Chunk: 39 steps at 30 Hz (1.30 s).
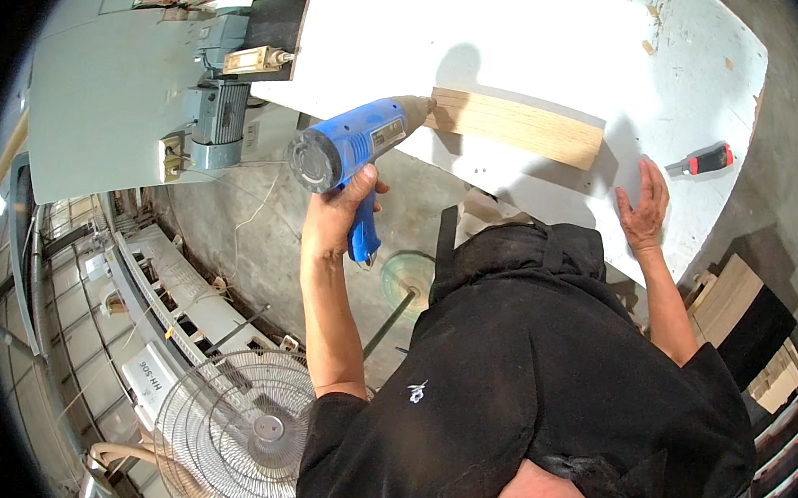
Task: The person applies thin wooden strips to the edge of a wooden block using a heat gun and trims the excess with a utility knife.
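Note:
My left hand point(343, 211) is wrapped round the handle of a blue heat gun point(361, 138), held sideways. Its metal nozzle points right, at the left end of a light wooden block point(516, 125); whether it touches the wood I cannot tell. The block lies at a slant on the white table point(531, 19). At the table's near right, my right hand point(643, 209) rests with its fingers stretched out and nothing in it. Just to the right of those fingers lies a red and black utility knife point(703, 161).
Grey motors point(219, 113) sit by a pale green panel point(111, 103) at the far left. A caged standing fan point(244, 433) is close on my left. Small wood chips point(649, 47) dot the table's far right. Wooden boards point(737, 314) are stacked below its right edge.

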Motion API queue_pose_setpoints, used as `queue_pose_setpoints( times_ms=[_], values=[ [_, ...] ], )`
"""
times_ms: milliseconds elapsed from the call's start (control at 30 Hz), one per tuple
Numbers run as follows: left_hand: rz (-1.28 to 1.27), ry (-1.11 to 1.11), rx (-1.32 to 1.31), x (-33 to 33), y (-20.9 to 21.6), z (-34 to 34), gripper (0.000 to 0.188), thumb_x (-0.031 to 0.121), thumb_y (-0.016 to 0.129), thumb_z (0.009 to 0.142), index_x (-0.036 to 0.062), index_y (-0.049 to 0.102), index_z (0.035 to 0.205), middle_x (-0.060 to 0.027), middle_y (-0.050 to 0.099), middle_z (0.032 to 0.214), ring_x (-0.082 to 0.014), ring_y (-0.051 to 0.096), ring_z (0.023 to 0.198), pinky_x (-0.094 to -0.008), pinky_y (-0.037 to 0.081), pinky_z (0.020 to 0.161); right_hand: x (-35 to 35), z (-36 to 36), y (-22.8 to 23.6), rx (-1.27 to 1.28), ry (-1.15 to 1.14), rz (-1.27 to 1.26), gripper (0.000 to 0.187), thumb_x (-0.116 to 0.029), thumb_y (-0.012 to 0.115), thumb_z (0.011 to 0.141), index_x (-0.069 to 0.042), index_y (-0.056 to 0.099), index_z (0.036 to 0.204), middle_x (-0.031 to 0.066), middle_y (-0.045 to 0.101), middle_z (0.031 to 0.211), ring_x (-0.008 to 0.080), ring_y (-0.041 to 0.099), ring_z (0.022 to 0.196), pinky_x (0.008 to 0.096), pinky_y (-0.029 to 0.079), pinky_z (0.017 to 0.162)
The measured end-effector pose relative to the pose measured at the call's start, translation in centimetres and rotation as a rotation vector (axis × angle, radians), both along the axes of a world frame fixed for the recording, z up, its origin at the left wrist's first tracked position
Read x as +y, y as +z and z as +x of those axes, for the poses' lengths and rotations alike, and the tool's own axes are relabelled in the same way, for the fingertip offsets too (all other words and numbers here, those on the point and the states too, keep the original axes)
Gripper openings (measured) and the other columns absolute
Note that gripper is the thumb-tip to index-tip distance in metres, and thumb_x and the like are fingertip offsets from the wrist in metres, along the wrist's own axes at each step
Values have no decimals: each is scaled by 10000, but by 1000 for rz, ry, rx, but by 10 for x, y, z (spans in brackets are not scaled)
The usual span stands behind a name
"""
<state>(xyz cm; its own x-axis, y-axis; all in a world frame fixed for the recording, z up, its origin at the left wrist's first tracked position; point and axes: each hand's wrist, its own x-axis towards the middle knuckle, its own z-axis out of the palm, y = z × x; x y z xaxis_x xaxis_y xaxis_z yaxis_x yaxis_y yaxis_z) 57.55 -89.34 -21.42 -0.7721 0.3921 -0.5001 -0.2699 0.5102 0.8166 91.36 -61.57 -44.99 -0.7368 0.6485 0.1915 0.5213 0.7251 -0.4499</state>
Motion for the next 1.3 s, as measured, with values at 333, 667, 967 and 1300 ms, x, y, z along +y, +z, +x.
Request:
queue_pose_setpoints(
  times_ms=[333,667,967,1300],
  values=[
    [-82,77,-29,-18,10,24,566,385,792,774,-6,588,1130,-101,659,874,-181,605,745,-322,505,632,-1,1,-4,8,-14,-9,663,-255,669,846,-34,395,1407,143,420,1410,315,382,1311,437,303,1092],
    [-25,-93,-171,17,0,56,537,339,813,757,6,592,1115,-89,662,847,-163,609,713,-294,504,621,0,4,-5,-6,-21,-29,657,-292,662,849,-25,403,1390,155,422,1388,333,381,1296,445,305,1091],
    [6,-282,-287,44,-7,86,513,280,801,782,8,571,1151,-73,640,918,-164,599,795,-307,512,671,-1,5,-8,27,-46,-35,679,-343,676,832,-27,428,1379,139,425,1395,317,387,1300,445,312,1085],
    [1,-537,-197,74,-13,104,610,252,779,819,-16,492,1286,-121,605,1195,-215,546,1111,-372,455,954,0,4,-4,60,-52,-31,661,-326,680,819,-25,447,1360,127,438,1382,310,384,1297,438,321,1078]
  ],
)
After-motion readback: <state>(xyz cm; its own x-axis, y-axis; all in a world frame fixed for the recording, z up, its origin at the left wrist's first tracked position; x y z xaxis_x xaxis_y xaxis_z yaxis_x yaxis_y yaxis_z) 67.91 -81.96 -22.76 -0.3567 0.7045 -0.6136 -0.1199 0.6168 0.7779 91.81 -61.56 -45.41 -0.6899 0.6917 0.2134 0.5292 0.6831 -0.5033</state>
